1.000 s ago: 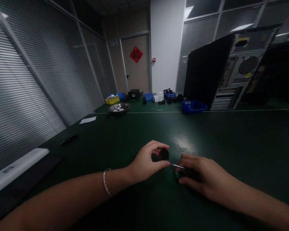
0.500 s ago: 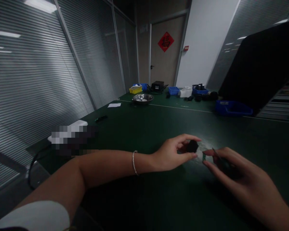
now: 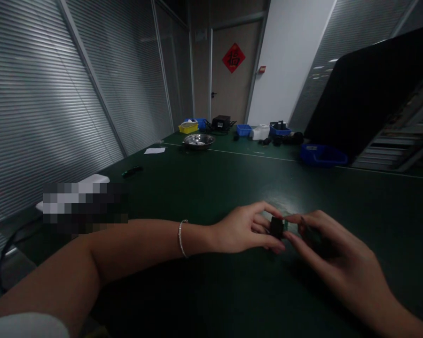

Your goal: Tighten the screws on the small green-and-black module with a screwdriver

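Note:
Between the thumb and fingers of my left hand [image 3: 248, 228] is a small dark block-shaped part [image 3: 277, 227]; its exact kind does not show. Opposite it, my right hand [image 3: 338, 251] pinches a tiny green piece [image 3: 285, 225] that looks like a small circuit board. The green piece meets the right side of the dark part, and I cannot tell whether it sits inside or only against it. A thin dark stick-like tool [image 3: 303, 223] also seems tucked in my right fingers, mostly hidden. Both hands are just above the green table [image 3: 211, 188].
A metal bowl [image 3: 199, 142] with small items stands farther back. Beyond it are a yellow bin [image 3: 188, 127], a black box-shaped device [image 3: 221, 123] and blue bins [image 3: 244, 130]. A larger blue tray [image 3: 323, 156] lies right. White paper [image 3: 154, 150] and a dark green-tipped tool [image 3: 132, 171] lie left.
My right hand has moved left, bringing the green piece up to the dark part. In my left hand the dark part has turned. The view has shifted slightly right.

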Motion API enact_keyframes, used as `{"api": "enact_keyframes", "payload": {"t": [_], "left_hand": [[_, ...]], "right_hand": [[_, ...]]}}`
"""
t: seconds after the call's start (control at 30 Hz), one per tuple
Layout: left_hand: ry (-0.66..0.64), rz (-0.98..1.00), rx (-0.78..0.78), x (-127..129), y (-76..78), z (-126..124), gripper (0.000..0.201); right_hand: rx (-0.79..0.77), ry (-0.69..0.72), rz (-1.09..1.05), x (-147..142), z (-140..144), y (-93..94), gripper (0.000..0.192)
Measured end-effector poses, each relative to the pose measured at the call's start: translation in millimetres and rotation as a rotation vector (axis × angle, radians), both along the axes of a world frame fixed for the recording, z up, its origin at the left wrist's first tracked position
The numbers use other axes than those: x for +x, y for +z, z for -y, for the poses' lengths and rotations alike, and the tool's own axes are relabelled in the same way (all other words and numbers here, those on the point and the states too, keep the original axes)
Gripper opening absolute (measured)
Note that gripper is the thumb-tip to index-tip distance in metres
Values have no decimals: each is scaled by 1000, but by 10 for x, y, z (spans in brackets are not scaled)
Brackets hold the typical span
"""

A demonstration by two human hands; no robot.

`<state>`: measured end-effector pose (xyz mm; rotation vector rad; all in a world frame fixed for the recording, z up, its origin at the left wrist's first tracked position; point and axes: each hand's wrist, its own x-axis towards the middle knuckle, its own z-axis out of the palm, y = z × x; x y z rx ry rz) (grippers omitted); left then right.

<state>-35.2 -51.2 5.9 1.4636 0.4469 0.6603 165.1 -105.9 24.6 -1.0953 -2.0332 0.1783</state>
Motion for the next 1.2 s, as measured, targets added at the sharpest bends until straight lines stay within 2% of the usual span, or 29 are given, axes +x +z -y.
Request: {"api": "enact_keyframes", "payload": {"t": [0.17, 0.3, 0.6, 0.87, 1.03, 1.2], "left_hand": [[-24, 11, -36, 41, 11, -2, 48], [7, -9, -55, 71, 40, 9, 45], [89, -21, 81, 96, 64, 24, 43], [83, -4, 43, 108, 94, 47, 39], [111, -12, -16, 135, 108, 52, 24], [93, -12, -29, 146, 96, 47, 24]], "right_hand": [[-51, 54, 6, 18, -8, 15, 14], [-75, 58, 11, 30, -4, 21, 14], [-95, 50, 52, 52, -11, 8, 12], [-77, -4, 167, 63, 7, -6, 15], [-53, -39, 248, 66, 27, -18, 18], [-56, 6, 175, 53, 20, -37, 20]]}}
